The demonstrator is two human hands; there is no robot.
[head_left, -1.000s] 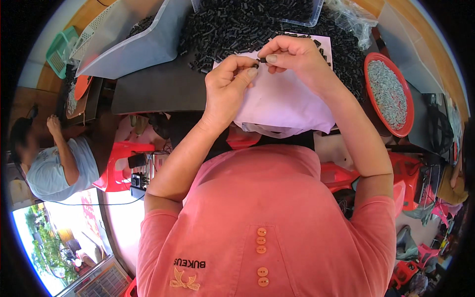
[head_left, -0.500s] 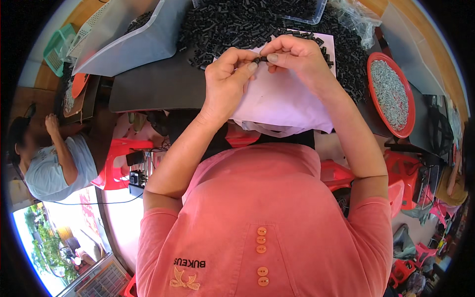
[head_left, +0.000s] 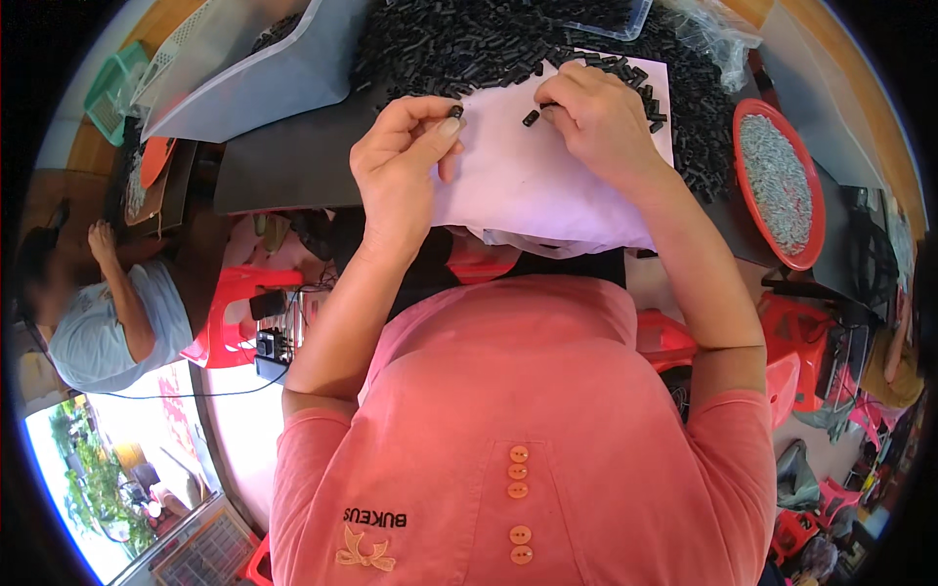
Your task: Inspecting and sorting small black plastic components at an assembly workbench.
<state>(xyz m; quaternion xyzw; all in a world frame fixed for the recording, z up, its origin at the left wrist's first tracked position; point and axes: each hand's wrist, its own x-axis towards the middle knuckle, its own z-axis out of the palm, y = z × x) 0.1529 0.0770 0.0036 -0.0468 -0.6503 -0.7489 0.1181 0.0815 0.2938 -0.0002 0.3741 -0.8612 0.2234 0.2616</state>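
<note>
My left hand (head_left: 401, 161) pinches a small black cylindrical piece (head_left: 455, 112) between thumb and fingertips, above the left part of a white sheet (head_left: 528, 195). Over the sheet's far right part, my right hand (head_left: 601, 117) is closed, its fingertips pointing down around another small dark piece, mostly hidden by the fingers. Just left of those fingertips lies a loose black cylindrical piece (head_left: 531, 118). A large heap of similar black pieces (head_left: 430, 59) spreads beyond the sheet, and several lie along its far right edge.
A red tray (head_left: 817, 230) of small silvery metal parts stands at the right. A translucent bin (head_left: 264, 98) sits at the back left of the dark table (head_left: 283, 181). A clear plastic bag (head_left: 718, 49) lies at the back right. Another person (head_left: 117, 313) sits at the left.
My hands were together, both fingering black pieces. Now they are apart: the left has moved left with a piece, the right slightly right and is pinching beside a loose piece on the sheet.
</note>
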